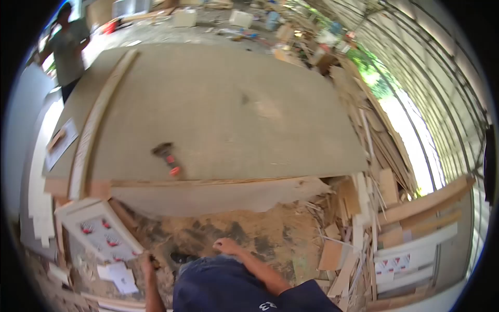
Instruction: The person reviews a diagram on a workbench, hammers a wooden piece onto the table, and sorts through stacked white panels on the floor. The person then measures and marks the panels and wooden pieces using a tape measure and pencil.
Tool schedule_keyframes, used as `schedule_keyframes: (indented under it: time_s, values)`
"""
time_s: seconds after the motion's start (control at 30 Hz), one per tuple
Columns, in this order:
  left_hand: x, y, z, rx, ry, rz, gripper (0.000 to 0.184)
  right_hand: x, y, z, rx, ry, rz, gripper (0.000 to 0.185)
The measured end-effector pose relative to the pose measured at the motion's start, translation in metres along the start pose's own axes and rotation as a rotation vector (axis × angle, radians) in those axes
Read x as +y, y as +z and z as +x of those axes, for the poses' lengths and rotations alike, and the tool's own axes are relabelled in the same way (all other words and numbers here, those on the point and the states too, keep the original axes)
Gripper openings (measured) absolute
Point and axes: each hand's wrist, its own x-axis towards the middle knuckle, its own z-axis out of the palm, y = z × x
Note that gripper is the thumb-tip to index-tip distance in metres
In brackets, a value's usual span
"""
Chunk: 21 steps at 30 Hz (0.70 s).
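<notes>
My left hand (149,261) is closed at the lower right corner of a white panel (92,212) that carries red and black printed labels. The panel leans at a slant below the left end of a large worktable (223,109). In front of my body, my right hand (227,246) has its fingers loosely curled, with nothing visible in them. On the tabletop lies a black and red cordless drill (167,157), slightly blurred, out of reach of both hands. A long narrow wooden board (99,122) runs along the table's left side.
A sheet of paper (61,144) with a small wooden piece on it lies at the table's left edge. Wood offcuts (340,249) and stacked boards (384,135) crowd the right. Papers (118,276) lie on the dusty floor. Another person (66,52) stands at the far left.
</notes>
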Motion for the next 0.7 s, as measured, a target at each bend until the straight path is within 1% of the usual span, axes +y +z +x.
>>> schedule_keyframes:
  time_s: [0.03,0.07,0.1,0.13,0.17,0.2,0.23,0.3,0.33,0.37,0.4,0.43,0.47,0.53,0.6,0.67,0.7]
  values:
    - [0.008,0.006,0.023,-0.052,0.055,-0.026,0.031,0.013,0.0,-0.006,0.028,0.014,0.029,0.033]
    - [0.038,0.026,0.017,-0.146,0.082,-0.271,0.03,0.026,-0.002,-0.016,0.054,0.027,0.057,0.032]
    - [0.054,0.037,0.026,-0.124,0.207,-0.303,0.027,0.041,-0.008,-0.033,0.096,0.049,0.066,0.032]
    - [0.101,0.061,0.011,-0.129,0.154,-0.46,0.028,0.051,-0.011,-0.046,0.166,0.129,0.147,0.031]
    - [0.11,0.052,0.033,-0.234,0.171,-0.51,0.03,0.059,-0.007,-0.054,0.228,0.199,0.235,0.031]
    - [0.131,0.052,0.047,-0.306,0.199,-0.543,0.029,0.087,0.001,-0.059,0.271,0.262,0.401,0.031]
    - [0.163,0.056,0.046,-0.316,0.151,-0.591,0.026,0.12,0.008,-0.067,0.305,0.319,0.57,0.031]
    - [0.211,0.064,0.057,-0.357,0.307,-0.646,0.024,0.164,0.013,-0.103,0.478,0.238,0.281,0.032]
    - [0.236,0.051,0.074,-0.45,0.36,-0.649,0.023,0.192,0.021,-0.11,0.529,0.474,0.561,0.032]
    - [0.254,0.041,0.102,-0.565,0.397,-0.64,0.023,0.238,0.034,-0.116,0.487,0.466,0.43,0.029]
    - [0.257,0.04,0.129,-0.223,1.196,-0.083,0.02,0.272,0.055,-0.132,0.451,0.475,0.307,0.027]
    - [0.29,0.002,0.188,-0.557,0.55,-0.618,0.026,0.27,0.056,-0.152,0.408,0.615,0.119,0.025]
    - [0.328,0.015,0.177,-0.617,0.357,-0.791,0.025,0.273,0.05,-0.172,0.342,0.754,-0.068,0.025]
    - [0.379,0.044,0.146,-0.625,0.196,-0.978,0.024,0.293,0.048,-0.205,0.181,0.686,-0.141,0.027]
    - [0.412,0.054,0.12,-0.632,0.104,-1.105,0.023,0.377,0.112,-0.201,0.49,0.703,-0.215,0.029]
    - [0.434,0.046,0.105,-0.637,0.043,-1.211,0.023,0.303,0.063,-0.231,0.519,0.753,-0.207,0.029]
    - [0.443,0.037,0.101,-0.638,0.025,-1.261,0.022,0.316,0.084,-0.222,0.607,0.84,-0.192,0.027]
